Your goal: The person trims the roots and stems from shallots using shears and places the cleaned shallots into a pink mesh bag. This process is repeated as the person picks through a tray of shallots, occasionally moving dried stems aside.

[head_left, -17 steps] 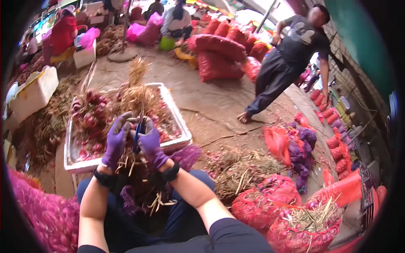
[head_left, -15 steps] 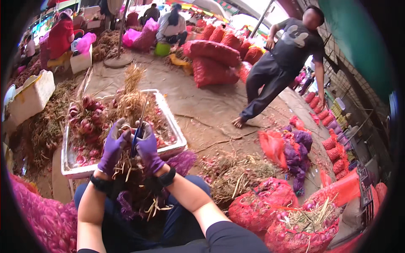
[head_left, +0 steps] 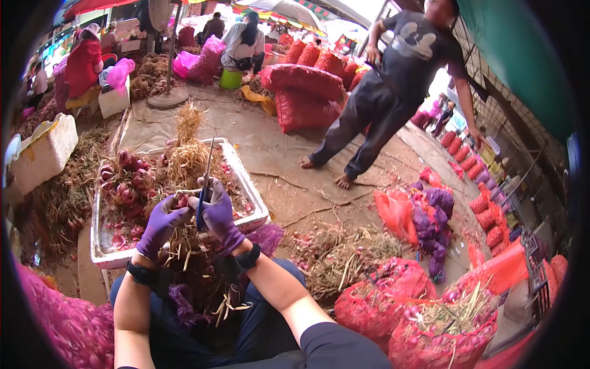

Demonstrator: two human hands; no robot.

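Note:
Both my hands wear purple gloves with grey fingertips, over the near part of a white foam tray (head_left: 263,216). My left hand (head_left: 161,229) is closed around a shallot (head_left: 182,200), partly hidden by its fingers; dry stems (head_left: 184,237) hang below. My right hand (head_left: 222,220) grips scissors (head_left: 209,163) with blue handles, their blades pointing up and away, close beside the left fingertips. A bunch of red shallots (head_left: 128,178) lies in the tray's left side, with a heap of straw-coloured dry tops (head_left: 187,157) next to it and loose skins around.
Red net sacks of shallots (head_left: 381,295) stand at my right, and a pink net sack (head_left: 67,320) at my left. Dry trimmings (head_left: 344,255) litter the ground. A barefoot person (head_left: 399,86) stands beyond the tray. A white foam box (head_left: 46,150) sits far left; full sacks (head_left: 304,95) lie behind.
My right hand and the scissors have shifted slightly, the blades now showing longer and more upright. My left hand has turned, showing the shallot in its fingers. The standing person has stepped left and nearer.

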